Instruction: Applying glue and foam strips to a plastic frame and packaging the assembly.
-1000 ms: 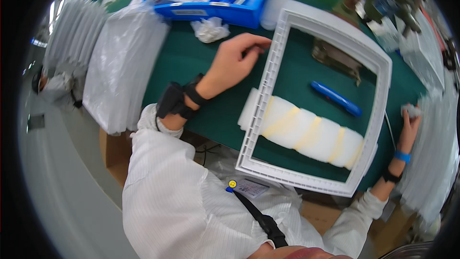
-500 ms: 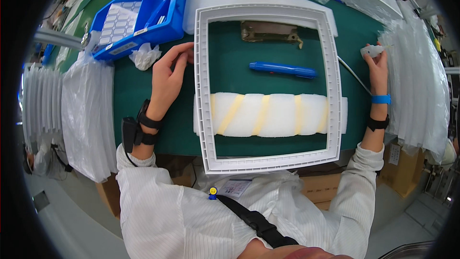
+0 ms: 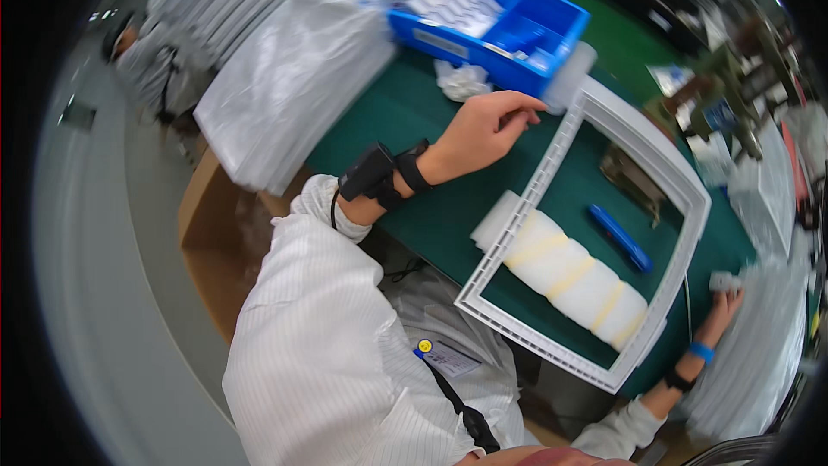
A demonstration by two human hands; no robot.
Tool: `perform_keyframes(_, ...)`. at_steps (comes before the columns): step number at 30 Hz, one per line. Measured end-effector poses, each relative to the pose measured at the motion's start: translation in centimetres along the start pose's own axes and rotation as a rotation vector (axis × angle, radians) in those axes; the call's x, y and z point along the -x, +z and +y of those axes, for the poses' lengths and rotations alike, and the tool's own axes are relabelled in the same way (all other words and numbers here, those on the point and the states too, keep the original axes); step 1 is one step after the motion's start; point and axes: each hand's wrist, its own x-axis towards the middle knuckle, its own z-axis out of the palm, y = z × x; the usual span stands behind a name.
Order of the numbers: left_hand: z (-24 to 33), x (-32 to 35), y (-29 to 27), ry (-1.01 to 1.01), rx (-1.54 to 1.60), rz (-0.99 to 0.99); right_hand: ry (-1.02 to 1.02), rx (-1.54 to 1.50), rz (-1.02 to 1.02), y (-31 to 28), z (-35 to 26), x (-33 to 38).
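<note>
A white rectangular plastic frame [image 3: 539, 181] with a ribbed rim lies over the green table, its near edge by my body. Just off its upper left side is my left hand [image 3: 483, 136], fingers loosely stretched toward it and apart, with nothing visible in them. Inside the opening I see a blue marker pen [image 3: 619, 237] and a white foam roll [image 3: 569, 274] wound with yellowish tape, which passes under the frame. To the right, beyond the frame, my right hand [image 3: 727, 304] is closed on a small white bottle-like thing [image 3: 724, 280]; blur hides its details.
A blue divided bin [image 3: 543, 82] with a sheet of pale parts stands at the back, crumpled white tissue [image 3: 463, 80] before it. Plastic-wrapped stacks [image 3: 293, 78] flank the table. A metal fixture [image 3: 634, 177] shows through the frame. A cardboard box [image 3: 211, 242] is below left.
My view has swung left and tilted, so the bench things appear farther right and slanted. My left hand's fingers now sit slightly off the frame's side; my right hand keeps the white thing.
</note>
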Motion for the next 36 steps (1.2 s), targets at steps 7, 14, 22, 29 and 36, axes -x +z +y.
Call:
perform_keyframes(7, 3.7, 10.9, -7.8, 0.036, -0.183, 0.453, 0.031, -0.002, 0.041, 1.7, -3.5, 0.5)
perform_keyframes(14, -1.8, 30.9, -22.6, -0.360, -0.657, 1.283, -0.057, 0.162, -0.031, 3.5, -6.0, 0.7)
perform_keyframes(22, -14.8, 47.3, -29.8, -1.158, -0.553, -0.635, 0.078, 0.091, 0.062, 1.7, -3.2, -0.5)
perform_keyframes(29, -18.9, 45.2, -32.8, -1.177, -0.505, -0.778, 0.001, -0.006, 0.043, 3.0, -2.5, 0.8)
perform_keyframes(36, -24.0, 42.0, -33.6, -1.207, -0.520, -0.660, -0.026, -0.048, 0.208, 3.3, -6.7, 7.6)
